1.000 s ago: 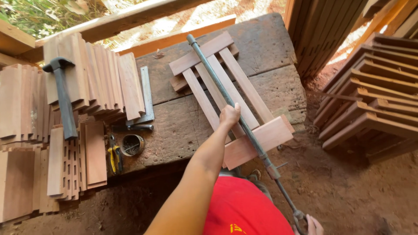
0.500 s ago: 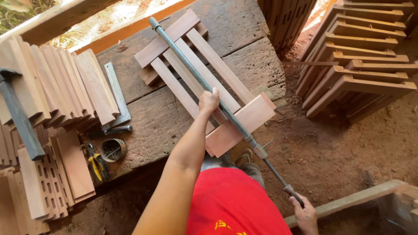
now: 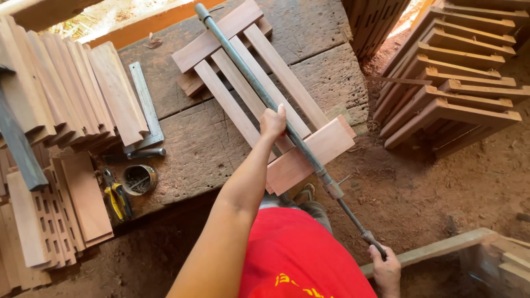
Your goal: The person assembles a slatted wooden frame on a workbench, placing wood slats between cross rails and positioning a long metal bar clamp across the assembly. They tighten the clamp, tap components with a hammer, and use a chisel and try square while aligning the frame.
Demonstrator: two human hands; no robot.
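Workbench layout
Bar clamp (image 3: 259, 91) lies across slat frame (image 3: 259, 94) on workbench (image 3: 193, 143); steel square (image 3: 144, 105) left, beside stacked boards (image 3: 66, 94).

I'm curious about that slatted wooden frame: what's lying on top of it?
A long metal bar clamp lies across the wooden frame, with the left hand pressing on it. The right hand holds its handle end. What is under the hand is covered.
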